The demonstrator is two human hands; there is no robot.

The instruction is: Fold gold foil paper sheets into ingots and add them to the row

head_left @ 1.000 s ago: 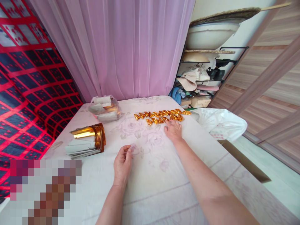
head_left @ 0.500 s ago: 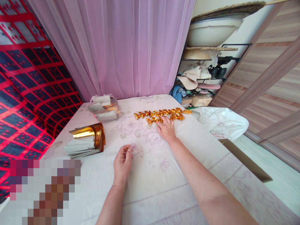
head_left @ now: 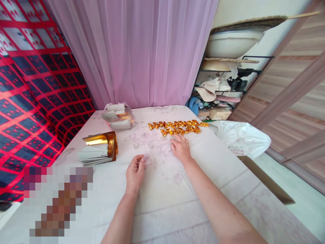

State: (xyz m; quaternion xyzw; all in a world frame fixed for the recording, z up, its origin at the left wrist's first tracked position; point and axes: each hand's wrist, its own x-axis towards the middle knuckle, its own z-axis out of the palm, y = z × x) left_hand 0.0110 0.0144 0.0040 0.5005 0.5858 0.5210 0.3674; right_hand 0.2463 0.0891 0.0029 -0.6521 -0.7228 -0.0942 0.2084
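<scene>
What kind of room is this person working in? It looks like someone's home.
Most likely a room in a home, not a workshop: a flowered cloth covers the work surface, a pink curtain hangs behind it, and a rack of hats and shoes stands at the right.

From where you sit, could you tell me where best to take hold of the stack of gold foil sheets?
Probably grip the stack of gold foil sheets at its flat white end, coming from the left; the gold end curls upward and might crease. The left hand is nearest.
</scene>
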